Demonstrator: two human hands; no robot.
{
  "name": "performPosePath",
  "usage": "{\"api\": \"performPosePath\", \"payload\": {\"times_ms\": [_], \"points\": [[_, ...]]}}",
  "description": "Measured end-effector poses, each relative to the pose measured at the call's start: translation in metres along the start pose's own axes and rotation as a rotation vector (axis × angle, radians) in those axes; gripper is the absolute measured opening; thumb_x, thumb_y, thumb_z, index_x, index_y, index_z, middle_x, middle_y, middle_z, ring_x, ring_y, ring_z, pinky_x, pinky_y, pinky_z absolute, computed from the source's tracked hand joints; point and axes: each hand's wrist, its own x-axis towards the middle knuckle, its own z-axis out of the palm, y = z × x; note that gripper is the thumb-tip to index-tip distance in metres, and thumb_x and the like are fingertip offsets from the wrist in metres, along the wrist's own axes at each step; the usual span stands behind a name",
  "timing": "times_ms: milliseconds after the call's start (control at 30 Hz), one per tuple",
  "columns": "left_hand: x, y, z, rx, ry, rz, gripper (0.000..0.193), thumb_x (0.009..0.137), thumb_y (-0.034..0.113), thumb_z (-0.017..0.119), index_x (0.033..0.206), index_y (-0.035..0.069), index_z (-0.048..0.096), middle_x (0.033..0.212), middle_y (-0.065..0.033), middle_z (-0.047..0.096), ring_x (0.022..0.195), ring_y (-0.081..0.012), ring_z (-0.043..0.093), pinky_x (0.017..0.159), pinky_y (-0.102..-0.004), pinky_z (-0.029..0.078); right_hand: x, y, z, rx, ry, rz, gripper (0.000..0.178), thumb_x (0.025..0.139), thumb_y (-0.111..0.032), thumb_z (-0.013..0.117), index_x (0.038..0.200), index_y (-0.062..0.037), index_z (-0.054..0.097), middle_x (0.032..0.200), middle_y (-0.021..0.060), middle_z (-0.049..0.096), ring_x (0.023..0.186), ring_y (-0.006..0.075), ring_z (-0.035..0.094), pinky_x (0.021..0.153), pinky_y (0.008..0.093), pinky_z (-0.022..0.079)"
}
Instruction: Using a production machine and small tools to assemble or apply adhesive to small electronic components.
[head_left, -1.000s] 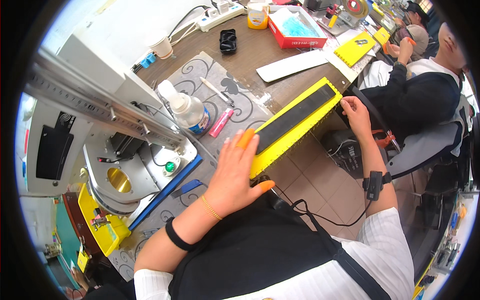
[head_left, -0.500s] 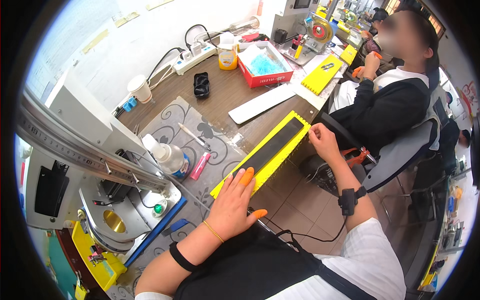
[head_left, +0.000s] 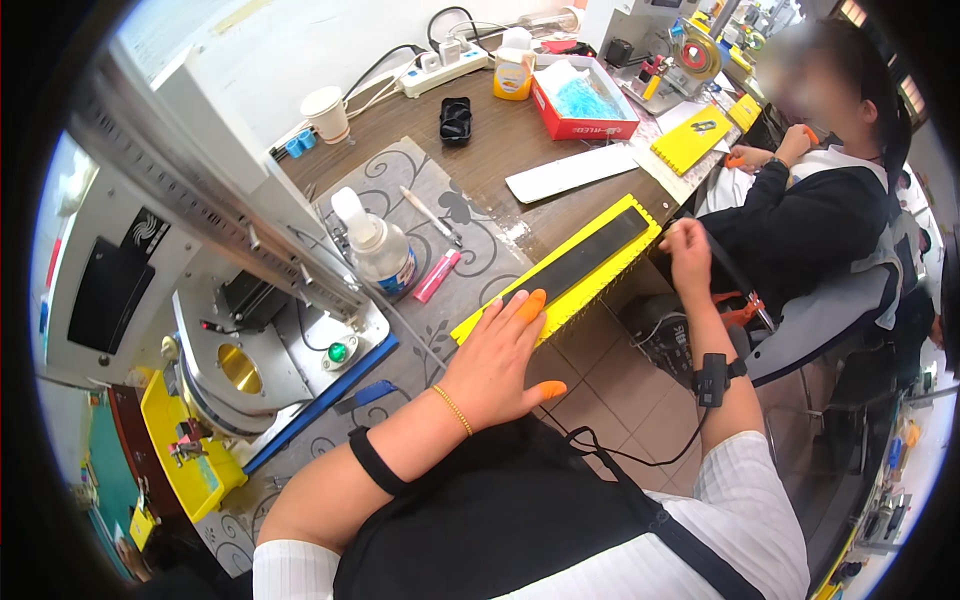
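A long yellow tray (head_left: 575, 285) with toothed edges lies slantwise along the table's near edge. A flat black strip (head_left: 590, 250) runs along its middle. My left hand (head_left: 500, 350) rests flat over the tray's near-left end, fingers stretched and thumb apart. Orange covers sit on its thumb and one fingertip. Just off the tray's far-right end, my right hand (head_left: 690, 262) is raised with its fingers curled together. Whatever they pinch, if anything, is too small or hidden to see. A black band with a small box (head_left: 712, 380) circles my right forearm.
Beyond the tray lie a white flat board (head_left: 565, 172), a pink tube (head_left: 437, 277), a white pen-like tool (head_left: 430, 215) and a clear bottle (head_left: 380, 255). A metal machine (head_left: 240, 360) stands left. A seated person (head_left: 800, 210) works at right, near another yellow tray (head_left: 690, 140).
The whole view has shifted, so the table sits farther right. My left hand stays on the tray's end. My right hand has turned more upright, its fingers curled tighter beside the tray's far end.
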Motion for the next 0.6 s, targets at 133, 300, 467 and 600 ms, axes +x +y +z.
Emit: {"api": "performPosePath", "payload": {"times_ms": [133, 300, 467, 600], "points": [[-0.004, -0.002, 0.003, 0.026, 0.013, -0.003, 0.080, 0.080, 0.052, 0.067, 0.130, -0.006, 0.048, 0.145, -0.0213, 0.038, 0.138, -0.0348, 0.033, 0.115, -0.0442, 0.024, 0.019, -0.035, -0.029, 0.173, -0.126, 0.082, 0.015, 0.095, -0.019, 0.055, 0.089, -0.0049, 0.055, 0.073, -0.0003, 0.055, 0.065, 0.0065, 0.052, 0.061, 0.0207, 0.041], [0.003, -0.005, 0.005, -0.049, 0.035, 0.028, 0.072, 0.083, 0.048, 0.065, 0.127, -0.006, 0.051, 0.142, -0.0202, 0.043, 0.135, -0.0337, 0.037, 0.113, -0.0420, 0.028, -0.055, 0.026, -0.140, -1.270, -0.771, 0.137, 0.021, 0.078, -0.023, 0.061, 0.080, -0.0019, 0.066, 0.079, 0.0150, 0.068, 0.075, 0.0194, 0.067, 0.065, 0.0328, 0.052], [-0.005, -0.009, -0.004, -0.402, 0.097, -0.042, 0.055, 0.090, 0.039, 0.061, 0.125, -0.002, 0.054, 0.132, -0.0197, 0.052, 0.125, -0.0349, 0.047, 0.109, -0.0381, 0.034, -0.120, -0.135, -0.116, -1.284, -0.980, 0.547, 0.016, 0.075, -0.014, 0.062, 0.081, 0.0001, 0.066, 0.081, 0.0164, 0.069, 0.070, 0.0224, 0.069, 0.067, 0.0331, 0.054], [-0.021, 0.018, -0.038, -0.935, 0.138, -0.049, 0.039, 0.099, 0.027, 0.049, 0.129, 0.003, 0.054, 0.127, -0.0133, 0.058, 0.118, -0.0265, 0.055, 0.104, -0.0335, 0.039, -0.133, -0.255, -0.062, -0.294, -1.186, 0.220, 0.008, 0.080, -0.011, 0.063, 0.082, -0.0030, 0.062, 0.072, 0.0037, 0.065, 0.066, 0.0138, 0.063, 0.062, 0.0268, 0.049]]}}
